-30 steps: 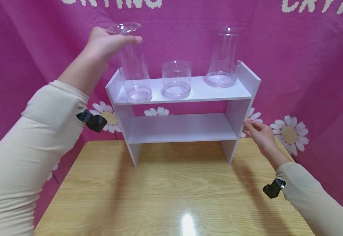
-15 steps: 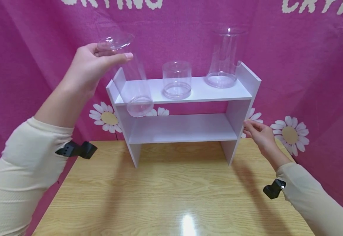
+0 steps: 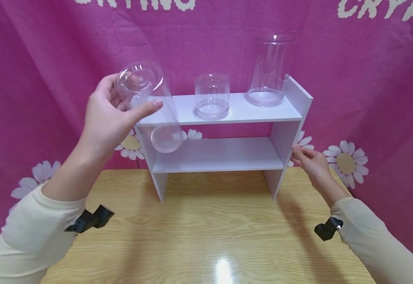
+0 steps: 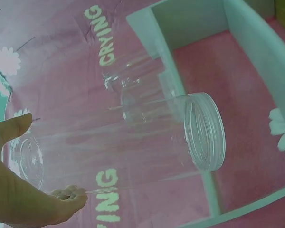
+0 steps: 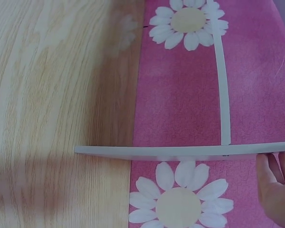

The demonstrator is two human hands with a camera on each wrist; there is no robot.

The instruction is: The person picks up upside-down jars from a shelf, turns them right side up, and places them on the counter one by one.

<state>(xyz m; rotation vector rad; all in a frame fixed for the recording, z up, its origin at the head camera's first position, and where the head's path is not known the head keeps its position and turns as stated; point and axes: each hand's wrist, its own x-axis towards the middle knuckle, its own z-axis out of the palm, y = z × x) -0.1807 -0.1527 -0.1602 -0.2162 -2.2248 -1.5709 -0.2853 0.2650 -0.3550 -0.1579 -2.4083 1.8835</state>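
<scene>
My left hand (image 3: pixel 103 114) grips a tall clear cylindrical jar (image 3: pixel 166 138) near its upper end, thumb on one side and fingers on the other. The jar is tilted, its lower end overlapping the front of the white shelf (image 3: pixel 220 154) in the head view. In the left wrist view, the ringed far end of this jar (image 4: pixel 205 132) points away from the palm. My right hand (image 3: pixel 313 163) touches the outer face of the shelf's right side panel. The right wrist view shows its fingers (image 5: pixel 270 168) fairly straight against that panel (image 5: pixel 180 152).
A short clear jar (image 3: pixel 212 96) stands mid-way along the top board, and a tall clear jar (image 3: pixel 266 75) stands at its right end. The shelf rests on a wooden table (image 3: pixel 192 228). Behind hangs a pink cloth (image 3: pixel 227 35) with daisies and lettering.
My left hand has lifted the tall jar off the top board, bringing it lower and toward me with more tilt. The right hand stays at the side panel.
</scene>
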